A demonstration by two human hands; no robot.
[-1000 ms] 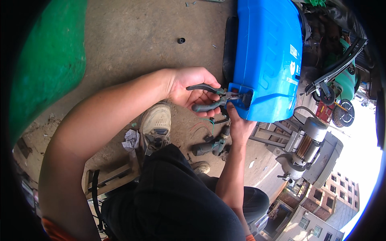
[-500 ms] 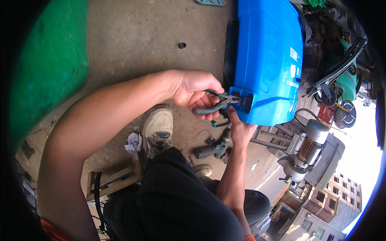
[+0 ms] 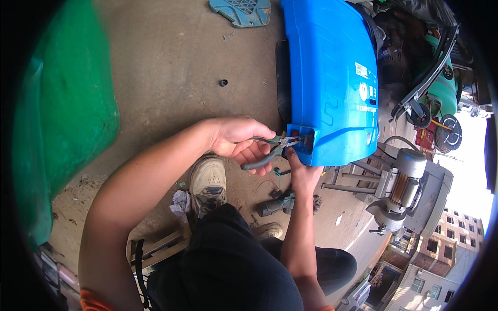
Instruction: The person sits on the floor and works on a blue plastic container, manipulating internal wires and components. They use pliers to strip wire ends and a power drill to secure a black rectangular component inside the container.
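My left hand (image 3: 239, 139) is closed around a pair of pliers (image 3: 262, 160) with dark grips, the handles spread apart. Their jaws reach into a small recess (image 3: 307, 141) at the near corner of a large blue plastic casing (image 3: 332, 72). A dark part sits in that recess, but what the jaws touch there is too small to make out. My right hand (image 3: 305, 176) holds the casing's lower corner, thumb beside the recess and the other fingers hidden behind. Below the hands, a dark green power drill (image 3: 275, 205) lies on the floor, partly covered by my right forearm, with thin wires (image 3: 277, 173) near it.
A large green sheet-like object (image 3: 78, 103) stands at the left. Ahead on the floor lie a teal plate (image 3: 243, 11) and a small black ring (image 3: 223, 82). Crumpled paper (image 3: 180, 202) rests by my shoe. At the right stands a motor-driven machine (image 3: 404, 186) on a metal frame.
The view has shifted, so the casing appears further left and more of the teal plate shows. The pliers are still at the recess, and both hands keep their hold.
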